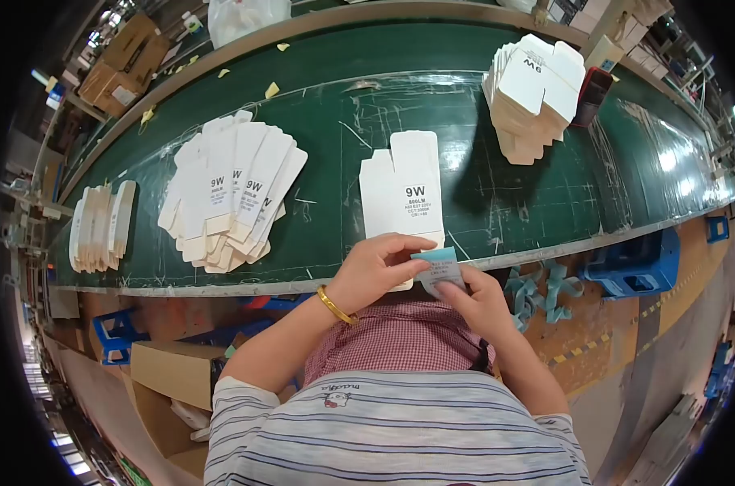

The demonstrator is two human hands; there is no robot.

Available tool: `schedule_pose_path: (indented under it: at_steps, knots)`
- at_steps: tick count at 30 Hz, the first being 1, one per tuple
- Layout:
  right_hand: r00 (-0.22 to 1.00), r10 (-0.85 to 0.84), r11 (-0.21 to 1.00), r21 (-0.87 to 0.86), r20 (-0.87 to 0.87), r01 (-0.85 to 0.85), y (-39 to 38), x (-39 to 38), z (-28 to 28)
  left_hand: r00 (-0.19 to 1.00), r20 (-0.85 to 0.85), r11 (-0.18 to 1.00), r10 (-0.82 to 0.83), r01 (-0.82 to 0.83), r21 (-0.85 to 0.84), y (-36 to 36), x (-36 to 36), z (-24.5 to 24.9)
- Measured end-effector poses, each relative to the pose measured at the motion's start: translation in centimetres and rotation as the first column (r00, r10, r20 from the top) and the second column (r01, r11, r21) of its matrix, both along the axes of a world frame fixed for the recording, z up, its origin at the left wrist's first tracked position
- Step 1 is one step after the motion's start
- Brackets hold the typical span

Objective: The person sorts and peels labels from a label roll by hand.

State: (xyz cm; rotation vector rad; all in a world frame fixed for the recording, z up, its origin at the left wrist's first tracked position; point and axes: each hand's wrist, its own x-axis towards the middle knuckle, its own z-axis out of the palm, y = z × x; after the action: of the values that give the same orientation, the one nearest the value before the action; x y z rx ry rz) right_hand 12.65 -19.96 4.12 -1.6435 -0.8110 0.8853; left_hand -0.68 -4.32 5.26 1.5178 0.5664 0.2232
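Observation:
A flat white folded carton [401, 194] printed "9W" lies on the green table right in front of me. My left hand [375, 271], with a gold bracelet at its wrist, is over the carton's near end. Its thumb and index finger close at the left edge of a small strip of printed labels [442, 271] with a light blue band. My right hand [481, 304] grips that strip from the right, thumb on top. Whether a single label is lifted off the strip is too small to tell.
A fanned pile of flat cartons [226, 194] lies left of centre, with a smaller stack [102, 227] farther left. Another tall stack [537, 89] stands at the back right beside a dark red phone-like object [594, 97]. Blue-green strips [545, 292] hang below the table edge.

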Motion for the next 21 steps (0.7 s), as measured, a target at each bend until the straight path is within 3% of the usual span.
schedule_pose_path:
  at_steps: [3, 10, 12, 14, 16, 21]
  knots:
    - [0.999, 0.002, 0.999, -0.045, -0.044, -0.004, 0.2, 0.3, -1.1, 0.996, 0.078, 0.968, -0.052, 0.031, 0.248, 0.3, 0.0, 0.1]
    - [0.999, 0.012, 0.996, -0.084, -0.031, -0.014, 0.7, 0.7, -1.9, 1.0, 0.02, 0.979, -0.015, 0.011, 0.203, 0.7, 0.2, -0.4]
    - [0.994, -0.103, 0.994, 0.033, -0.038, 0.104, 1.9, -0.4, -1.3, 1.0, 0.003, 0.988, 0.009, -0.01, 0.154, 0.7, 0.3, -0.3]
    - [0.997, -0.081, 0.994, 0.067, -0.01, 0.082, 2.2, -0.3, -1.3, 1.0, 0.014, 0.985, 0.017, -0.019, 0.173, 0.8, 0.4, -0.6]
    - [0.995, 0.08, 0.997, 0.013, 0.056, -0.081, 1.5, 0.8, -1.9, 1.0, 0.009, 0.974, 0.01, -0.012, 0.226, 1.0, 0.5, -0.7]
    - [0.996, -0.029, 0.987, -0.162, -0.084, 0.015, 1.8, 0.6, -1.9, 0.999, 0.038, 0.92, -0.033, 0.015, 0.392, 1.7, 0.6, -1.1]
